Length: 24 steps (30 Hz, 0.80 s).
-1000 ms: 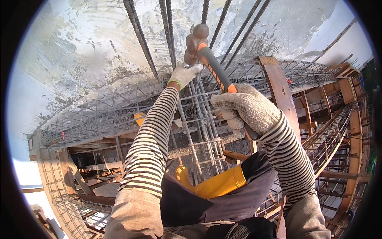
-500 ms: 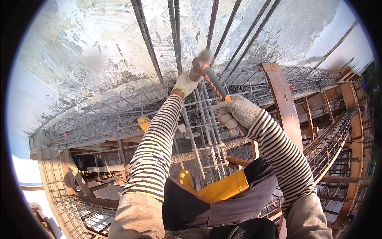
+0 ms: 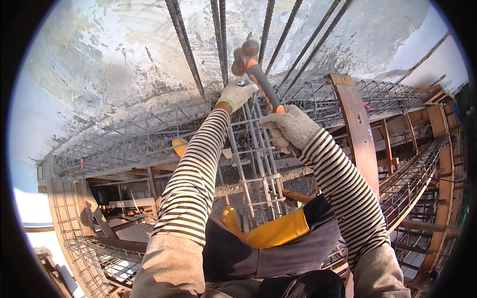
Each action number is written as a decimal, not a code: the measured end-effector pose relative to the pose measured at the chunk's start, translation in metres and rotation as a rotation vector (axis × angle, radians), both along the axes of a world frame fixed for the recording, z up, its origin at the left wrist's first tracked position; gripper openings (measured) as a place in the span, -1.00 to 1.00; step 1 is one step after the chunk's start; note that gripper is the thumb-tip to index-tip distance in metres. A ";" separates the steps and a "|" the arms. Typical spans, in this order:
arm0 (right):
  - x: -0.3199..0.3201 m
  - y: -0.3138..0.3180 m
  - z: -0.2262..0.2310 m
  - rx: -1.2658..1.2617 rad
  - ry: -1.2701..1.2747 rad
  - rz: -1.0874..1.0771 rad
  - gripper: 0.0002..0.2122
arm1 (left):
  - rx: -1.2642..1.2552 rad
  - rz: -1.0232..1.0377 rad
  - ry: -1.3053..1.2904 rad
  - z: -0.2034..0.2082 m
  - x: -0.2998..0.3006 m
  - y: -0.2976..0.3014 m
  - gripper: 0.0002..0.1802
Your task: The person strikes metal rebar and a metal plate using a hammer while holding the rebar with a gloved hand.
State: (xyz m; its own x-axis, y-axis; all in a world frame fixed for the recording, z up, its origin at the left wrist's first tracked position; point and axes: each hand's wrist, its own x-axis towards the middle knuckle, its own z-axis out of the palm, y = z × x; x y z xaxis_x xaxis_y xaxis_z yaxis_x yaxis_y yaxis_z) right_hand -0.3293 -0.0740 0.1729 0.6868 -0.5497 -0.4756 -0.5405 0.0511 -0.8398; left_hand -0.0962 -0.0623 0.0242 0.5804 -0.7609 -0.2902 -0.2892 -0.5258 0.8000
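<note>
- Main risk: hammer [image 3: 264, 83] missing the metal pin [image 3: 240, 83] — only a small bright end shows above the left grip [image 3: 236, 94], so an off-centre blow would land on thumb or knuckles.
- Also: head clipping the upright bars [image 3: 223, 35] at 10 and 1 o'clock from it, if swung wide. Depth hard to judge here.
- Knit gloves could slide on the handle; a slack hold would let the head twist and glance off.
- Lost pin could drop through the steel cage [image 3: 261, 178] at 6 o'clock, towards the yellow boot [image 3: 280, 228].
- Left grip: clenched round the pin, back of hand up, thumb side towards 2 o'clock; striped forearm runs in nearly straight from 7 o'clock.
- Right grip [image 3: 292, 126]: wrapped round the hammer handle, at 4 o'clock from the left one; fingers curl inward, striped forearm angles in from 5 o'clock.
- Hammer: head at 12 o'clock from the left grip — visibly apart from the pin, handle slanting down towards 5 o'clock.
</note>
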 end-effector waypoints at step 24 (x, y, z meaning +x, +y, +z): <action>-0.152 0.060 -0.164 0.512 0.212 -0.370 -0.77 | -1.004 0.234 0.264 0.061 -0.045 0.065 -0.61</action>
